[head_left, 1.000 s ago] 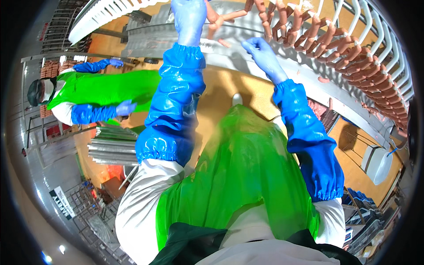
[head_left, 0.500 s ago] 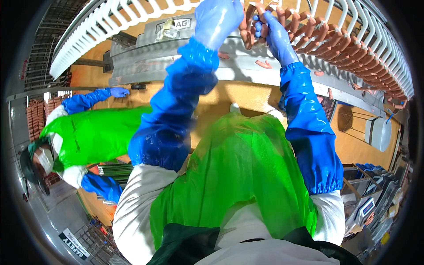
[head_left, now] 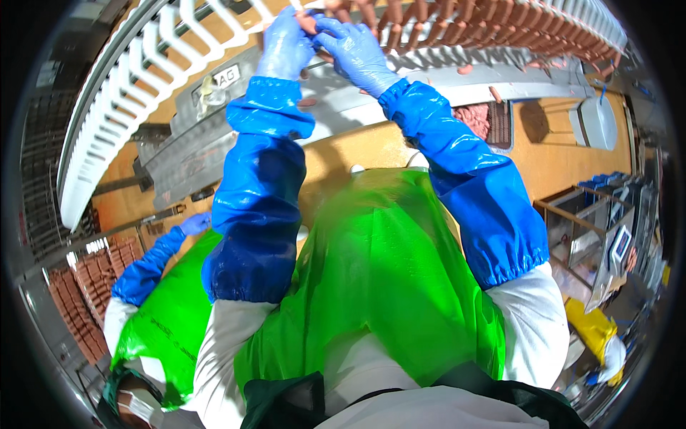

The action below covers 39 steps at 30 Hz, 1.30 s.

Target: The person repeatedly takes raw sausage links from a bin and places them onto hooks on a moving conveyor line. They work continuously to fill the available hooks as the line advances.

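Holding pinkish-brown sausage link [head_left: 306, 23] between curled fingers [head_left: 331, 30] of blue-gloved left hand [head_left: 286, 46] and blue-gloved right hand [head_left: 355, 56]; near curved white hooks [head_left: 166, 27]

Tan floor [head_left: 554, 163] beside a metal rack [head_left: 587, 239]

Thin, pale blue gloves [head_left: 281, 63] covered the left hand [head_left: 286, 46] and right hand [head_left: 354, 56]. Glossy, deeper blue sleeve covers [head_left: 261, 186], heavily creased and gathered at the ends, were worn over white sleeves [head_left: 532, 314]. The apron [head_left: 379, 250] was bright green, shiny and slightly see-through; dark green cloth [head_left: 282, 402] bordered its upper part, and the shoes [head_left: 419, 160] were white.
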### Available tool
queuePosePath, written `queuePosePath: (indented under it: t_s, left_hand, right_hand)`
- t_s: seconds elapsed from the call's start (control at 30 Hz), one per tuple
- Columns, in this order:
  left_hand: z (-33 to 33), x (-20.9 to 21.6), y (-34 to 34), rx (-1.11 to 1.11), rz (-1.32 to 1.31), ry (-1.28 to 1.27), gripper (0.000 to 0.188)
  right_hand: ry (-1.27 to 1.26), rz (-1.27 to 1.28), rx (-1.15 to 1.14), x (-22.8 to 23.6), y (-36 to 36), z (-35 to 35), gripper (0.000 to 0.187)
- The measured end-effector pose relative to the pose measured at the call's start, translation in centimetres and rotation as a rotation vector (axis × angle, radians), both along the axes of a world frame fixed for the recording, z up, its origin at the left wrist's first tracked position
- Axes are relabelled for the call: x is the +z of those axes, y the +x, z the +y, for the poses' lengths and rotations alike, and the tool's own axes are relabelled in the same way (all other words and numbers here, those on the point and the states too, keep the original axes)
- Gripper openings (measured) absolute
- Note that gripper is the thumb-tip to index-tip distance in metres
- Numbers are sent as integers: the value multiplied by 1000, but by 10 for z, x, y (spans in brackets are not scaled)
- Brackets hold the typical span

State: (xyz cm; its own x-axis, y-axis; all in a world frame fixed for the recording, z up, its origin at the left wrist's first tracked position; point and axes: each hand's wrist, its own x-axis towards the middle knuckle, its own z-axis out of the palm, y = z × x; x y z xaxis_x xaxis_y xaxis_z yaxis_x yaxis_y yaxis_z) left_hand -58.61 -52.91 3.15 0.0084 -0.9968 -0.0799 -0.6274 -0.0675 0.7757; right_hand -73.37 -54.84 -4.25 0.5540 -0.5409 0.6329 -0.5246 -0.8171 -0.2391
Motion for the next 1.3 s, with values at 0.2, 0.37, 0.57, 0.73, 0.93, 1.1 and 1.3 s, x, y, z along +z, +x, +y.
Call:
queuePosePath:
  t_s: [0.2,0.37,0.57,0.73,0.93,1.1,1.3]
  left_hand:
    - [-7,-21,45,71,10,-112,33]
    - [19,-16,56,121,80,-407,17]
    - [8,-15,19,553,1291,68,24]
    - [68,-107,10,477,1198,188,28]
    - [83,-187,-233,233,806,373,28]
    - [-33,-104,-513,-541,584,-54,39]
    - [-224,-134,-676,168,488,-330,62]
  right_hand:
    - [1063,-835,339,1,16,25,22]
    - [1885,-859,546,48,12,35,16]
    - [987,-606,373,0,2,6,20]
    - [566,-531,167,-10,-48,3,10]
    - [523,-526,-66,-92,-277,-33,9]
    - [757,-754,-564,-158,-525,-79,14]
    - [1048,-731,-497,-171,-658,-104,17]
